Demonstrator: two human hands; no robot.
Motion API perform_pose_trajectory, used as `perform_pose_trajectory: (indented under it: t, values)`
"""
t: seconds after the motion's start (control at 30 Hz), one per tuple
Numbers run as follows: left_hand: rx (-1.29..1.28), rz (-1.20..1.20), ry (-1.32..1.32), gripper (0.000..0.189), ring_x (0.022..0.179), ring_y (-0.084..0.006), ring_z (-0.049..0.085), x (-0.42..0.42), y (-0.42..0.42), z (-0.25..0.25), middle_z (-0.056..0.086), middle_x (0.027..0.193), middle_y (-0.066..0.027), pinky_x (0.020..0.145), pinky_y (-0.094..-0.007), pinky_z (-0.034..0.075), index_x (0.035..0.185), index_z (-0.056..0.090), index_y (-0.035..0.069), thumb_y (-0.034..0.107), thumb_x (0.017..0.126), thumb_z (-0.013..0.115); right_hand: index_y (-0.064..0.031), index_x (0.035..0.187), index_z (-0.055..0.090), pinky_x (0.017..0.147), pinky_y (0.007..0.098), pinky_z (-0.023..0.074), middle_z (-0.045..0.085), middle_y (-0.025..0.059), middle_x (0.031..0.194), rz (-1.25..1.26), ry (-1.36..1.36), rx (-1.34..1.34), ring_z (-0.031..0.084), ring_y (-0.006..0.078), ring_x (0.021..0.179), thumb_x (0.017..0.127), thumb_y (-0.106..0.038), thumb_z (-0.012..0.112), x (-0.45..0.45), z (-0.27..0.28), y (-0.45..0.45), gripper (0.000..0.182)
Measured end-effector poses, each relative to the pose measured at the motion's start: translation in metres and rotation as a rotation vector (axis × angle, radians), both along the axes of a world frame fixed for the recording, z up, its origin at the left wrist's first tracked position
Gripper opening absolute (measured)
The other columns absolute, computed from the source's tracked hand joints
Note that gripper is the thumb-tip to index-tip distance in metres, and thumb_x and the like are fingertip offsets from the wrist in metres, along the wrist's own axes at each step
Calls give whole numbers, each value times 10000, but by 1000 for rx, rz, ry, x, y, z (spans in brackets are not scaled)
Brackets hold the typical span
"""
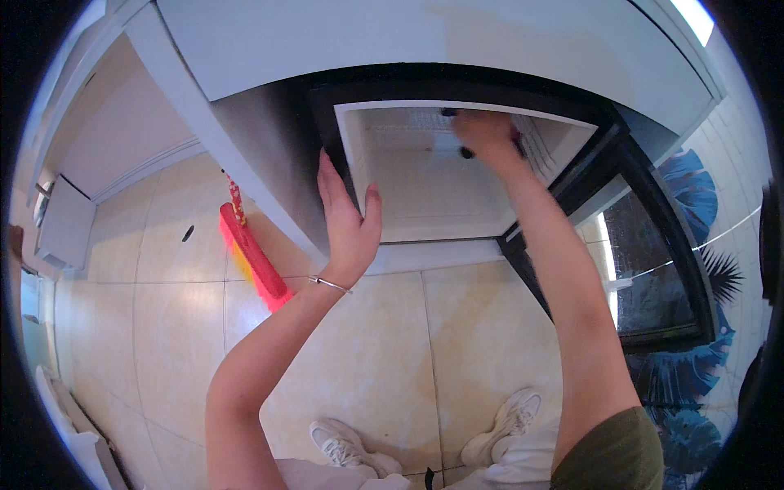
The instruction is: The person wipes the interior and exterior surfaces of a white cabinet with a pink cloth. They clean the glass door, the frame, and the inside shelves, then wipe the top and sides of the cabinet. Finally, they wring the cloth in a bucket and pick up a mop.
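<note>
A microwave oven [404, 82] with a black front frame sits in a white cabinet. Its white cavity [435, 196] faces me, and the black-framed door [667, 257] hangs wide on the right. Inside the cavity, near the back right, my right hand [484, 131] is curled and motion-blurred. Small dark bits show beside its fingers; whether it grips them is unclear. My left hand [349, 214] rests against the left edge of the oven's frame, thumb spread from the fingers and nothing in the palm.
On the tiled floor [343, 355] to the left lies a red and yellow broom head [254, 257] with a patterned handle. A small dark object [188, 233] lies beyond it. A leaf-patterned wall covering [689, 367] is behind the door at right. A white cable [729, 229] crosses there.
</note>
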State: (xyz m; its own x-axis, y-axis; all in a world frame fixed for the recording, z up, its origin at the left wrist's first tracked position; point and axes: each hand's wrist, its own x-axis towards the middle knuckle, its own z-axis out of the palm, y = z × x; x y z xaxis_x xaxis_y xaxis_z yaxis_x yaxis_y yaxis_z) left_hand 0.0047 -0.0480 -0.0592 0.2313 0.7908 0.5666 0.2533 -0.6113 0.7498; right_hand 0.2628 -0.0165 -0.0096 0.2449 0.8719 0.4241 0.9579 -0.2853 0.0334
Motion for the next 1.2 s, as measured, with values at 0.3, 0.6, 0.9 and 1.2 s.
perform_pose_trajectory:
  t: [0.3, 0.6, 0.9, 1.2]
  values:
    - [99, 106, 76, 797, 1387, -446, 221, 5, -2, -7, 182, 1500, -314, 1150, -426, 189, 1470, 78, -84, 103, 874, 573, -50, 1136, 650, 962, 497, 434, 633, 202, 1160, 336, 380, 73, 588, 365, 1092, 800, -301, 624, -64, 4, 51, 420]
    - [-9, -41, -13, 692, 1342, -437, 319, -8, 4, 3, 295, 1448, -323, 1125, -402, 258, 1449, 189, -91, 56, 876, 548, -116, 1327, 516, 1114, 478, 259, 447, 159, 1404, 72, 289, 247, 375, 328, 1320, 947, -453, 482, 68, -16, 68, 509]
    - [-68, -144, -9, 719, 1357, -354, 351, -34, 9, -2, 288, 1508, -224, 1101, -387, 323, 1505, 173, 14, 27, 890, 545, -124, 1280, 586, 1086, 419, 348, 543, 156, 1343, 16, 73, 4, 478, 325, 1264, 938, -361, 554, 37, 11, 26, 418]
    - [9, 27, -41, 794, 1355, -419, 333, -12, 2, -10, 291, 1491, -267, 1113, -398, 292, 1492, 160, -13, 64, 826, 586, -76, 1240, 597, 1073, 483, 344, 550, 188, 1316, 91, 343, 143, 476, 348, 1250, 884, -432, 626, 0, -8, 66, 504]
